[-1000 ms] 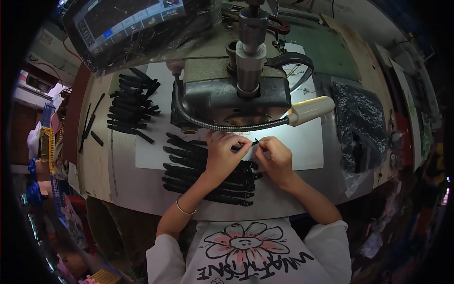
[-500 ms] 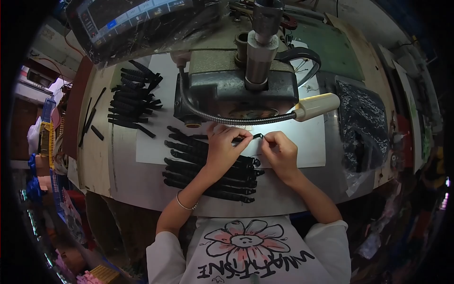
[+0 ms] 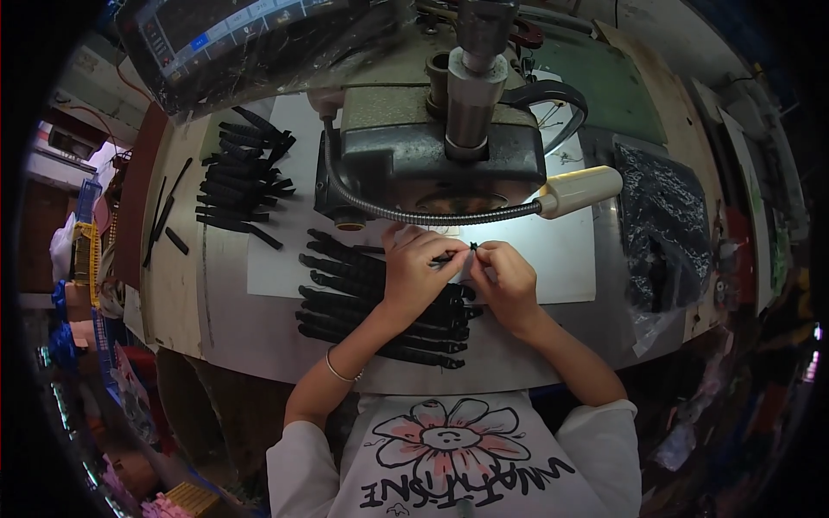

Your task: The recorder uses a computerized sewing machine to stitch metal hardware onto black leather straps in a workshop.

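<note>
My left hand (image 3: 413, 274) pinches a narrow black fabric strip (image 3: 369, 249), whose tail sticks out to the left behind the knuckles. Fingertips of my right hand (image 3: 511, 281) close on the strip's other end, a small dark bit of which shows between the two hands. Both hands are close together in the lamp's light, just below the sewing-machine-like head (image 3: 440, 160). Beneath my left wrist lies a row of black gathered fabric strips (image 3: 345, 304) side by side, partly hidden by the hand and forearm.
Another pile of black strips (image 3: 237, 177) lies at the left, with a few loose thin pieces (image 3: 175, 241) beside it. A white lamp (image 3: 583, 192) on a bendable metal neck hangs over the right hand. A clear bag of black material (image 3: 663, 224) rests at the right; a plastic-covered screen (image 3: 233, 43) stands upper left.
My right hand has shifted slightly left, closer to my left hand. Less of the black strip now shows between their fingertips.
</note>
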